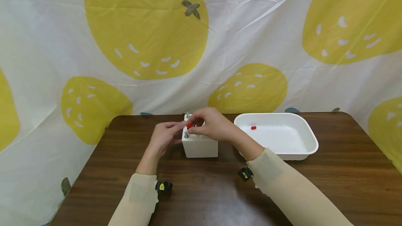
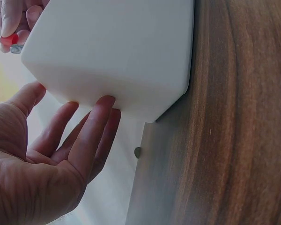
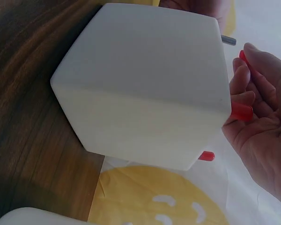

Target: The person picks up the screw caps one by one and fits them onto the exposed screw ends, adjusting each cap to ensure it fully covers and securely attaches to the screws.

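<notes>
A white block (image 1: 201,148) stands on the table, with metal threaded studs (image 1: 186,135) rising from its top. My right hand (image 1: 216,125) pinches a small red cap (image 1: 188,127) between thumb and fingertips above the block. In the left wrist view this cap is beside the tip of a stud (image 2: 17,48); whether they touch I cannot tell. Two other red caps (image 3: 242,111) project from the block's top in the right wrist view. My left hand (image 2: 47,150) has its fingertips and thumb against the block's left side, fingers fairly straight.
Right of the block sits a white tray (image 1: 309,147) with one red cap (image 1: 253,128) inside. Both are on a brown wooden table (image 1: 204,191). Behind it hangs a white cloth (image 1: 238,27) with yellow fruit prints.
</notes>
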Available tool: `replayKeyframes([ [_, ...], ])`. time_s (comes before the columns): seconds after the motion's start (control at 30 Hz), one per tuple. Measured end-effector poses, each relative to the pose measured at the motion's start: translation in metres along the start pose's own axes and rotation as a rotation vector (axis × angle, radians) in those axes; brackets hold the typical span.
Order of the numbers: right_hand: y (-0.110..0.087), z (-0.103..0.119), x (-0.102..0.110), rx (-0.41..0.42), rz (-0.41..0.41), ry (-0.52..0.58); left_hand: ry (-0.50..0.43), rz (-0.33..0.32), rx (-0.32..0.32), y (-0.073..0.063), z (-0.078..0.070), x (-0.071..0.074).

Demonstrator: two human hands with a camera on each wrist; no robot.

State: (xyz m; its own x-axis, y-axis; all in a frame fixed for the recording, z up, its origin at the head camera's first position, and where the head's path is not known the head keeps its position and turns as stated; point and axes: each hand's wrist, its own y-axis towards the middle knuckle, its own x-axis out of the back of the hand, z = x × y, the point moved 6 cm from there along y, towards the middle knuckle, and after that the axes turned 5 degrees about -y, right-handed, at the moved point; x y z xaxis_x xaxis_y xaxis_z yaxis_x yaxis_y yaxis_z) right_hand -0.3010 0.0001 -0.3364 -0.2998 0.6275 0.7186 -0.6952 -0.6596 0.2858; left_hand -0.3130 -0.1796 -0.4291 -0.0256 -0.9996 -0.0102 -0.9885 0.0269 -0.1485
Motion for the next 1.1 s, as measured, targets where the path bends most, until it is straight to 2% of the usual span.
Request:
replayKeyframes([
  [0.23,0.003,0.001,-0.005,0.032,0.009,0.004,0.001,0.001,0.009,0.000,0.001,0.000],
  [0.8,0.005,0.000,-0.012,0.017,0.041,0.007,-0.024,-0.001,0.003,0.001,0.001,-0.002],
  [1.1,0.004,0.002,-0.015,0.020,0.053,-0.031,-0.014,-0.003,0.005,0.001,0.001,-0.001],
])
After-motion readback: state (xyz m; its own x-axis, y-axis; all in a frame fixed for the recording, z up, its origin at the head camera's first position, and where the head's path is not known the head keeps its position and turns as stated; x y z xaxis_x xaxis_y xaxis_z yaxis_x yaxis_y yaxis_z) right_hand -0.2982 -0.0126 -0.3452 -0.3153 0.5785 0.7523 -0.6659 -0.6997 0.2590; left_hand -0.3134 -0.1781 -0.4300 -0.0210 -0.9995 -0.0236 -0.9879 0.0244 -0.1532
